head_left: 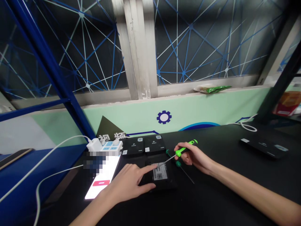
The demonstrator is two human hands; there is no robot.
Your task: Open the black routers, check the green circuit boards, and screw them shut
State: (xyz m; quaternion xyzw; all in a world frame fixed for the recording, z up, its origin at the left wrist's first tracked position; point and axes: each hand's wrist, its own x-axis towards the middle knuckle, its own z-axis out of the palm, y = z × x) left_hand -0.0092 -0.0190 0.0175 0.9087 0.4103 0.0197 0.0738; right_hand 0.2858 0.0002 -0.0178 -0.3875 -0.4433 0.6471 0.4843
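The flat black box (pixel 162 184) lies on the dark tabletop (pixel 211 204), paper label (pixel 160 172) upward; the left hand (pixel 133 181), grasping nothing, spreads over it and should keep it steady. The right hand (pixel 191 156) grips a bright green-handled screwdriver (pixel 186 148), whose slim shaft wants light guiding clear of the pointing finger. Behind sit two smooth, slab-like boxes (pixel 155 145).

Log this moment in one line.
left grip: touches labelled black box | right grip: holds bright-green screwdriver, pointed toward box | dark-green screwdriver: lies on table
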